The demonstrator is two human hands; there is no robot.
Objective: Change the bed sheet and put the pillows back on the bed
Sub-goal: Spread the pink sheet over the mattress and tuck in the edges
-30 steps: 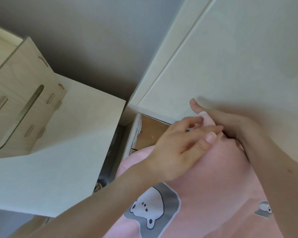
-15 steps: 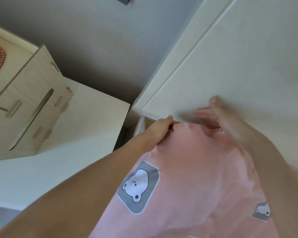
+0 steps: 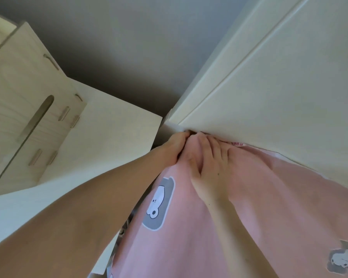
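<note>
Now left hand [image 3: 175, 146] fingers grasp pink sheet [image 3: 189, 227] corner; right hand [image 3: 211, 165] flat atop.

Headboard [image 3: 279, 97] behind bed sheet [image 3: 209, 227], nightstand [image 3: 109, 141] to their left, organizer [image 3: 28, 117] on nightstand

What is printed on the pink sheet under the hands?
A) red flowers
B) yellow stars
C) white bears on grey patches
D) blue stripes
C: the pink sheet carries a white bear on a grey patch, and a second bear at lower right.
</note>
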